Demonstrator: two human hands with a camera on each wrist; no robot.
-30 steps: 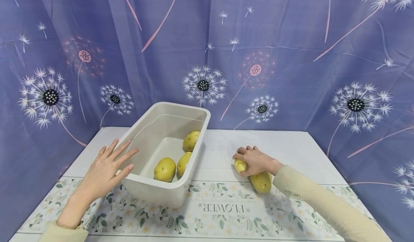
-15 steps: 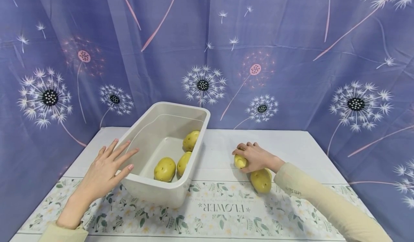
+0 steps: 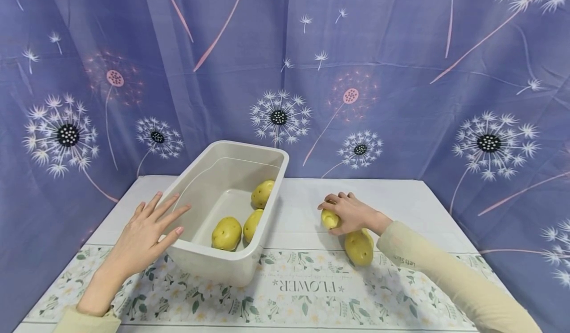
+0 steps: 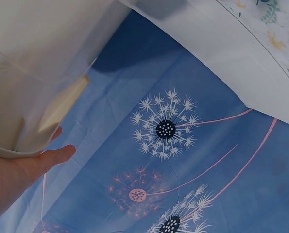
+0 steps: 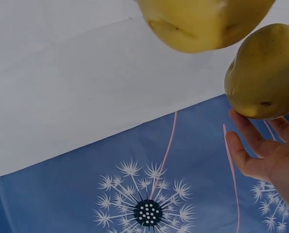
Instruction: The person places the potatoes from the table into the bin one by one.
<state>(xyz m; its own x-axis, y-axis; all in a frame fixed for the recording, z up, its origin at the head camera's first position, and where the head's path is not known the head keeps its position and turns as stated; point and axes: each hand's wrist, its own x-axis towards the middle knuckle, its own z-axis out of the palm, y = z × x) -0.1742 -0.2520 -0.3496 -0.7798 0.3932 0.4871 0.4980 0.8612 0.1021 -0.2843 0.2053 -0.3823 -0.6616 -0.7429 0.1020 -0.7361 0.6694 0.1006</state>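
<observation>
My right hand (image 3: 353,214) grips a yellow potato (image 3: 330,219) from above, thumb on the near side and fingers over the far side. In the right wrist view that potato (image 5: 265,73) sits against the fingertips. Just below and right of the hand, another potato (image 3: 358,249) lies on the table; a sliver of yellow behind it may be one more. My left hand (image 3: 142,236), fingers spread and straight, is at the left rim of a pale grey bin (image 3: 251,272). Inside the bin lie potatoes (image 3: 226,234), by its right wall and near end.
A white table (image 3: 303,199) carries a floral runner (image 3: 307,303) printed FLOWER along its front. Purple dandelion curtains (image 3: 285,41) close off the back and both sides. The bin's tall wall (image 3: 273,199) stands between the right hand and the bin's inside.
My right hand has shifted slightly up and left in the head view with the potato, uncovering more of the potato below. The left hand and bin have not visibly moved.
</observation>
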